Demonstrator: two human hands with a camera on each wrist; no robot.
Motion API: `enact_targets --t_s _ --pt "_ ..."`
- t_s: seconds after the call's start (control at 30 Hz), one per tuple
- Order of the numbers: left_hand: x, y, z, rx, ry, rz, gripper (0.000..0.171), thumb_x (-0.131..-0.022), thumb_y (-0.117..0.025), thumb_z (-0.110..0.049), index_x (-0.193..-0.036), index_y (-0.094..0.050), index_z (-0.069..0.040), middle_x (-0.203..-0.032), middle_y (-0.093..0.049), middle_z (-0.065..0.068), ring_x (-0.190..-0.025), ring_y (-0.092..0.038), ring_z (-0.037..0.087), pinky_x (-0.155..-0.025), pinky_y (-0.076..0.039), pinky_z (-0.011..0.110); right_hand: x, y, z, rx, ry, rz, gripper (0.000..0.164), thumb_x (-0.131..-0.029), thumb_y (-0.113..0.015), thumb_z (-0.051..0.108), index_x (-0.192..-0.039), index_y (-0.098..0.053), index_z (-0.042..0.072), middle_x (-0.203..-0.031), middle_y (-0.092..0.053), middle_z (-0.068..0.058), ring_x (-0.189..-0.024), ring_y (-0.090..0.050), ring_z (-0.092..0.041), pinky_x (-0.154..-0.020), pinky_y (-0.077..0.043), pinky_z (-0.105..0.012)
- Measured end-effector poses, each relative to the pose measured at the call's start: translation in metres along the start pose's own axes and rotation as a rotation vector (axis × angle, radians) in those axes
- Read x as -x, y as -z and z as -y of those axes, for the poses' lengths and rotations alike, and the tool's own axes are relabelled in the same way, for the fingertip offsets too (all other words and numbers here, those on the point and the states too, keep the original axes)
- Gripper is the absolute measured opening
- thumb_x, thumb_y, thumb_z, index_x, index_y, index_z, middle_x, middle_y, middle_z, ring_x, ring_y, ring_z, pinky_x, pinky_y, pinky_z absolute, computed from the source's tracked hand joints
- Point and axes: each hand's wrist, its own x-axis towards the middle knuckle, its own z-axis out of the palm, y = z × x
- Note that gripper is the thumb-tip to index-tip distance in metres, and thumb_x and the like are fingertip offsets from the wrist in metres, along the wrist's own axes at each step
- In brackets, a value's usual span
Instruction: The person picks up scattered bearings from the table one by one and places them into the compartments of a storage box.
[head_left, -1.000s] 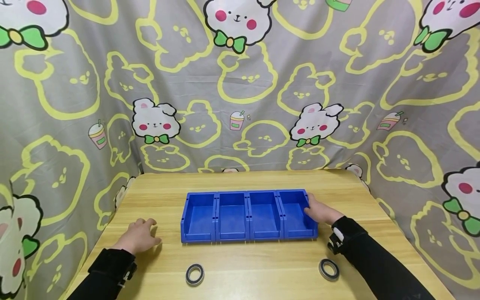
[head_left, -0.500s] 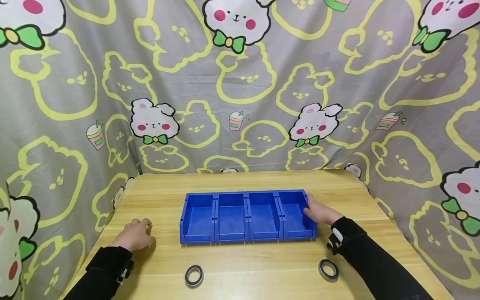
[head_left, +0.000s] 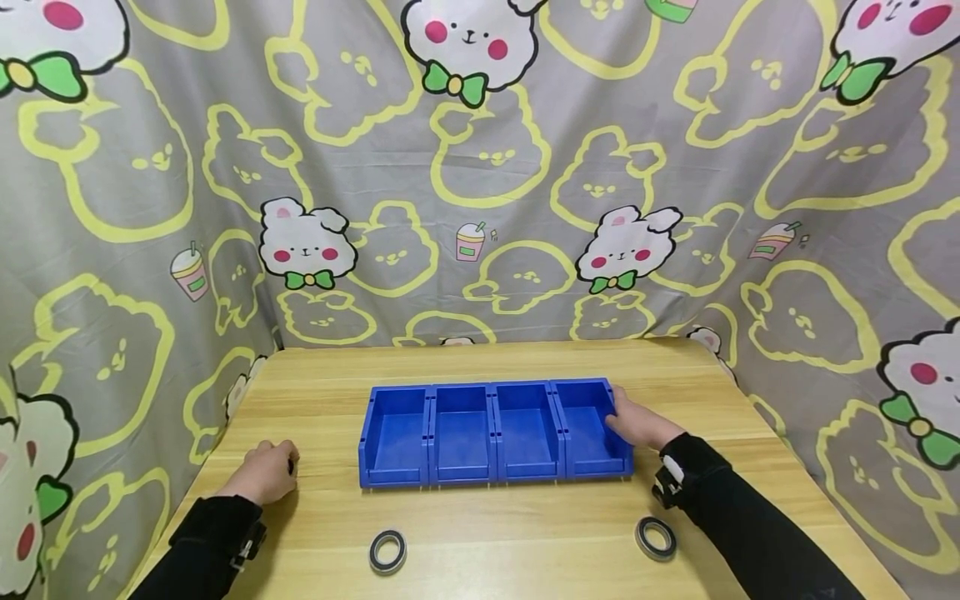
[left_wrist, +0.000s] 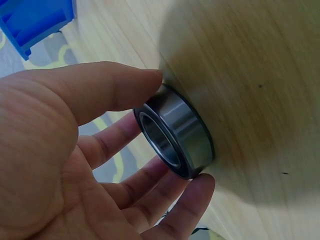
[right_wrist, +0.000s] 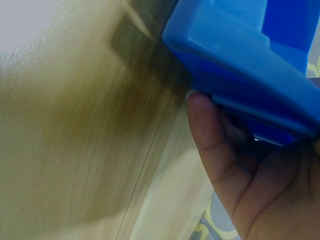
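Note:
My left hand (head_left: 262,473) is low over the table left of the blue bins, gripping a ball bearing (left_wrist: 187,132) between thumb and fingers. The metal ring stands on edge close to the wood in the left wrist view. Four joined blue storage bins, a row with bare insides, show their front lip (head_left: 461,477) toward me. At the row's right end, my right hand (head_left: 643,423) holds the outer side wall of the last bin (right_wrist: 235,55); some of its fingers are hidden behind the plastic. Two more bearings lie flat in front, one left (head_left: 387,552), one right (head_left: 656,538).
The wooden table (head_left: 517,542) carries the bins near its middle. A grey patterned curtain (head_left: 517,275) hangs along the back and both sides. Black sleeves and wrist straps (head_left: 217,533) cover both forearms.
My left hand has shifted a little left, and its spread fingers have drawn together round a bearing, whose dark edge now shows. The right hand stays at the bin.

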Motion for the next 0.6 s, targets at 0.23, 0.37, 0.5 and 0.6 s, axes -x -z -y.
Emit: enact_targets --t_s 0.23,0.37,0.5,0.6 --pt "-0.001 -0.002 0.004 0.012 -0.006 -0.010 0.020 -0.091 -0.062 -0.003 -0.110 -0.061 0.002 -0.098 -0.053 0.022 -0.088 -0.050 0.041 -0.074 -0.043 0.048 0.000 0.000 0.000 0.003 0.000 0.004 0.066 -0.103 -0.040 0.007 -0.147 0.000 -0.021 -0.148 -0.018 -0.048 -0.138 -0.026 -0.057 -0.111 -0.023 -0.064" --pt "0.000 -0.002 0.005 0.035 -0.008 -0.008 0.019 -0.089 -0.065 -0.004 -0.107 -0.061 0.001 -0.096 -0.053 0.019 -0.086 -0.050 0.038 -0.073 -0.042 0.047 -0.001 0.000 0.000 0.004 -0.002 0.008 0.066 -0.103 -0.039 0.008 -0.148 0.000 -0.020 -0.149 -0.017 -0.047 -0.139 -0.024 -0.056 -0.112 -0.022 -0.063" --pt "-0.002 0.003 -0.002 0.064 -0.018 -0.015 0.020 -0.086 -0.068 -0.005 -0.104 -0.061 -0.001 -0.095 -0.054 0.018 -0.083 -0.051 0.034 -0.072 -0.043 0.046 -0.001 0.000 0.000 -0.002 -0.006 0.008 0.066 -0.103 -0.039 0.007 -0.148 0.001 -0.021 -0.150 -0.016 -0.047 -0.140 -0.023 -0.057 -0.112 -0.022 -0.064" --pt "-0.003 0.012 -0.016 0.075 -0.046 -0.029 0.025 -0.084 -0.072 -0.007 -0.105 -0.061 0.000 -0.098 -0.057 0.019 -0.086 -0.055 0.033 -0.075 -0.046 0.047 0.000 0.000 -0.001 -0.007 -0.015 0.009 0.066 -0.103 -0.039 0.008 -0.147 0.001 -0.021 -0.149 -0.017 -0.048 -0.139 -0.025 -0.056 -0.112 -0.023 -0.064"
